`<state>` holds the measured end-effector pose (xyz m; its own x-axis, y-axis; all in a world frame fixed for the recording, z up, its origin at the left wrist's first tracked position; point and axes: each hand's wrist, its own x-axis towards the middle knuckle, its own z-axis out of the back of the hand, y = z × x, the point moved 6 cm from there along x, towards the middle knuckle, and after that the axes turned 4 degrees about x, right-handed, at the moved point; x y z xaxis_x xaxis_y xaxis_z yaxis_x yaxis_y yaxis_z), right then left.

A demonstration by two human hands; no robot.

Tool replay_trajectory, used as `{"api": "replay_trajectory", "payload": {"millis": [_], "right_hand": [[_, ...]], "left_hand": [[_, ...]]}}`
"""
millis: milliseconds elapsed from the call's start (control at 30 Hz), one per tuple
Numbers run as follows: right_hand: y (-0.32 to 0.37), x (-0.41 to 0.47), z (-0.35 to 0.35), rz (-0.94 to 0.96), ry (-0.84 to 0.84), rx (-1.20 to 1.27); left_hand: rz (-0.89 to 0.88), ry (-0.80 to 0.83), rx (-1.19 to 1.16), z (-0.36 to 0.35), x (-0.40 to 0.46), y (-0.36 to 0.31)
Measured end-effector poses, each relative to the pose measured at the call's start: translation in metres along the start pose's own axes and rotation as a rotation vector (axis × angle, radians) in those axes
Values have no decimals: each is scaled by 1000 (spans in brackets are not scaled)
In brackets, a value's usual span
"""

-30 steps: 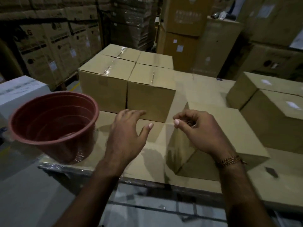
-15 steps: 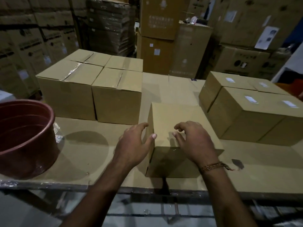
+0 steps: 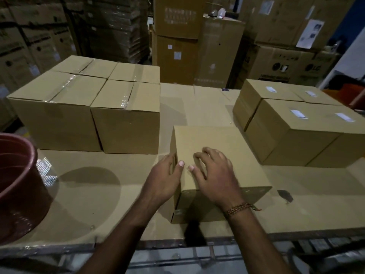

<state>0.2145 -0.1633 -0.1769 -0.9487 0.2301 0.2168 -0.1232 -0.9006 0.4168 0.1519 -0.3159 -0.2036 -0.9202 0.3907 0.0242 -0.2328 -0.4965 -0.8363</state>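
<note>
Fingers (image 3: 199, 155), L+R, still on box (image 3: 227, 141)

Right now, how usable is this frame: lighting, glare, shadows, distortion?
Head view: dim overall, the rear stacks nearly black. Head view: glare on the tape of the left boxes and the film by the red tub, which throws a round shadow on the table. Head view: edges bend from the wide lens; the box, left hand and right hand look fairly sharp.
</note>
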Motion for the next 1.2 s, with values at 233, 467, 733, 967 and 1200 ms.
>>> {"api": "replay_trajectory", "payload": {"millis": [233, 467, 733, 967, 1200], "right_hand": [[-20, -3, 3, -85, 54, -53], [-53, 0, 32, -92, 48, 93], [-134, 0, 89, -123, -71, 454], [-180, 21, 142, -273, 26, 596], [-210, 30, 152, -330, 47, 675]], "left_hand": [[52, -43, -247, -29, -1, 8], [38, -44, -345, -66, -6, -30], [-107, 23, -122, -114, 7, -118], [-260, 102, 84, -156, 23, -157], [218, -91, 236, -136, 47, -84]]}}
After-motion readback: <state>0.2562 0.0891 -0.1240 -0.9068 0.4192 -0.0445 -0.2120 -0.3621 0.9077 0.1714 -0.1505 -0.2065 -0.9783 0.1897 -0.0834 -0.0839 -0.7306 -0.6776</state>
